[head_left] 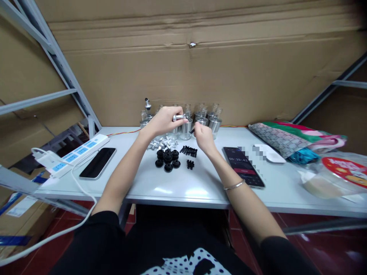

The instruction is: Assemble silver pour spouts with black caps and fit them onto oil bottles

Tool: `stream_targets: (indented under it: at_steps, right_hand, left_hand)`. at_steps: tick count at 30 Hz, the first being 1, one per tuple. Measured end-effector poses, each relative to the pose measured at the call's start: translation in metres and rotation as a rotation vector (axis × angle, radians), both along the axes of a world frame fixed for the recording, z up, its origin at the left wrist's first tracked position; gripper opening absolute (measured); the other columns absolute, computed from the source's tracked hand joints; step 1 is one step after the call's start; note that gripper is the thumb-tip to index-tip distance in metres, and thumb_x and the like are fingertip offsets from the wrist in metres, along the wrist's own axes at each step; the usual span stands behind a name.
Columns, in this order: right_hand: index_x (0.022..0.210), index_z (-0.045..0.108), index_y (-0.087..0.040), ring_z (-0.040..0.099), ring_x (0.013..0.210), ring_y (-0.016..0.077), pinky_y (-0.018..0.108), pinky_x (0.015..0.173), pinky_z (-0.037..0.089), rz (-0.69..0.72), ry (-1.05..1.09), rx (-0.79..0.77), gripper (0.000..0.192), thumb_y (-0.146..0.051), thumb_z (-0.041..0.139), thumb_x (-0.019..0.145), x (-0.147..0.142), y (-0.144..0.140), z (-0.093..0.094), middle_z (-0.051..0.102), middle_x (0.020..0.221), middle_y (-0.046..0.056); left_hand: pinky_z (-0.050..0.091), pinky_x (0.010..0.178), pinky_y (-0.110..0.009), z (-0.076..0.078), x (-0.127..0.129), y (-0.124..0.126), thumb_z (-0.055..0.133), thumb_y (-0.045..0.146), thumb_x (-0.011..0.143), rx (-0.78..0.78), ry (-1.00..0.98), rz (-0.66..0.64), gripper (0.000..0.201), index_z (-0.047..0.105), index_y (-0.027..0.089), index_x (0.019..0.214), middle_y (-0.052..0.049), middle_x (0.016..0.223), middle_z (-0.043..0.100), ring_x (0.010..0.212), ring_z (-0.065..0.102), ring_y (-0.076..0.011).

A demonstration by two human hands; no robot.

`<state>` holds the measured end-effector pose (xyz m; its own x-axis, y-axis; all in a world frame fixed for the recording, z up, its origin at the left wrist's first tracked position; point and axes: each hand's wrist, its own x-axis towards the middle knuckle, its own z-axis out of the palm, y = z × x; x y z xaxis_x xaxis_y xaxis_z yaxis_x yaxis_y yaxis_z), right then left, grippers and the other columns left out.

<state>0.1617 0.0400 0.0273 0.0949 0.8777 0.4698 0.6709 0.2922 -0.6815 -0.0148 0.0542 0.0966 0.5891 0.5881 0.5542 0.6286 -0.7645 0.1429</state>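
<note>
Nearest me, below the tabletop (177,191) edge, sits a lap in black with a polka-dot patch. From here I see both forearms reaching over the tabletop. Left hand (164,120) has its fingers curled around a small silver cap (179,117), held above the cluster of glass bottles (200,120) at the back. Right hand (203,137) pinches a small black piece (192,131) just beside it (too small to make out). Under the hands lie black rubber rings (168,158), black plugs (188,151) and white parts (163,144). A phone showing a timer (243,166) rests to the right; a dark phone (98,163) and power strip (76,153) sit left.
</note>
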Motion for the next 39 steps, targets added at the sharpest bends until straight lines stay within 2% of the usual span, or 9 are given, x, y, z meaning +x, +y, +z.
stream_targets:
  at_steps: [3, 5, 8, 11, 16, 20, 26, 37, 39]
  right_hand:
    - [0.057, 0.049, -0.018, 0.046, 0.058, 0.0125, 0.022, 0.057, 0.031, 0.144, -0.203, -0.189, 0.036, -0.032, 0.038, 0.089, -0.001, 0.004, -0.003, 0.054, 0.057, 0.0]
    - [0.06, 0.055, -0.016, 0.05, 0.061, 0.013, 0.022, 0.058, 0.033, 0.203, -0.348, -0.302, 0.034, -0.03, 0.04, 0.088, 0.001, 0.005, -0.004, 0.059, 0.061, 0.002]
    - [0.066, 0.063, -0.014, 0.055, 0.065, 0.0141, 0.022, 0.06, 0.035, 0.224, -0.545, -0.432, 0.032, -0.023, 0.041, 0.087, 0.004, 0.005, -0.006, 0.065, 0.068, 0.005]
    - [0.067, 0.066, -0.013, 0.058, 0.066, 0.0167, 0.024, 0.06, 0.037, 0.223, -0.635, -0.507, 0.027, -0.018, 0.046, 0.084, 0.006, 0.006, -0.011, 0.067, 0.069, 0.009]
    - [0.078, 0.069, -0.009, 0.064, 0.081, 0.025, 0.03, 0.068, 0.042, 0.129, -0.685, -0.511, 0.028, -0.019, 0.044, 0.086, 0.01, 0.01, -0.021, 0.069, 0.085, 0.018]
    - [0.092, 0.069, -0.01, 0.065, 0.091, 0.0272, 0.031, 0.075, 0.043, 0.087, -0.704, -0.528, 0.028, -0.02, 0.043, 0.087, 0.009, 0.007, -0.021, 0.069, 0.098, 0.02]
    - [0.106, 0.066, -0.008, 0.063, 0.099, 0.0301, 0.033, 0.073, 0.044, 0.033, -0.732, -0.565, 0.032, -0.021, 0.042, 0.088, 0.006, 0.0, -0.017, 0.066, 0.109, 0.023]
    - [0.103, 0.066, -0.012, 0.063, 0.097, 0.0276, 0.031, 0.07, 0.042, 0.006, -0.733, -0.582, 0.028, -0.025, 0.048, 0.086, 0.01, 0.003, -0.017, 0.067, 0.106, 0.019]
    - [0.1, 0.066, -0.014, 0.063, 0.095, 0.0257, 0.029, 0.07, 0.04, -0.001, -0.711, -0.547, 0.026, -0.024, 0.047, 0.086, 0.011, 0.005, -0.016, 0.068, 0.104, 0.017]
  left_hand:
    - [0.035, 0.065, -0.023, -0.003, -0.003, 0.005, 0.053, 0.036, 0.085, 0.014, -0.008, 0.002, 0.022, 0.051, 0.017, 0.074, 0.0, 0.072, 0.056, 0.068, 0.049, -0.0115]
    - [0.036, 0.066, -0.024, -0.005, -0.005, 0.01, 0.054, 0.035, 0.084, 0.009, 0.001, -0.002, 0.022, 0.052, 0.017, 0.073, -0.001, 0.073, 0.055, 0.069, 0.049, -0.0121]
    - [0.037, 0.068, -0.025, -0.007, -0.008, 0.015, 0.054, 0.035, 0.084, 0.017, 0.004, 0.002, 0.023, 0.052, 0.017, 0.071, -0.001, 0.074, 0.054, 0.07, 0.049, -0.013]
    - [0.038, 0.07, -0.026, -0.007, -0.008, 0.016, 0.054, 0.035, 0.083, 0.027, 0.002, 0.022, 0.023, 0.053, 0.016, 0.07, -0.002, 0.075, 0.054, 0.073, 0.049, -0.0138]
    - [0.037, 0.068, -0.025, -0.008, -0.008, 0.016, 0.055, 0.035, 0.083, 0.001, 0.014, 0.032, 0.022, 0.054, 0.016, 0.072, -0.001, 0.074, 0.054, 0.071, 0.049, -0.0134]
    - [0.036, 0.067, -0.025, -0.009, -0.008, 0.018, 0.056, 0.035, 0.083, -0.004, 0.022, 0.027, 0.022, 0.053, 0.016, 0.071, -0.001, 0.073, 0.054, 0.07, 0.049, -0.0131]
    - [0.036, 0.068, -0.026, -0.01, -0.009, 0.019, 0.054, 0.036, 0.083, 0.0, 0.037, 0.035, 0.023, 0.053, 0.017, 0.07, -0.001, 0.073, 0.054, 0.071, 0.049, -0.0139]
    - [0.035, 0.065, -0.025, -0.01, -0.01, 0.02, 0.055, 0.035, 0.082, -0.028, 0.051, 0.048, 0.023, 0.051, 0.017, 0.068, -0.002, 0.072, 0.055, 0.068, 0.049, -0.0132]
    - [0.035, 0.066, -0.025, -0.01, -0.009, 0.02, 0.055, 0.035, 0.082, -0.033, 0.045, 0.04, 0.023, 0.051, 0.017, 0.068, -0.002, 0.072, 0.055, 0.069, 0.049, -0.0132]
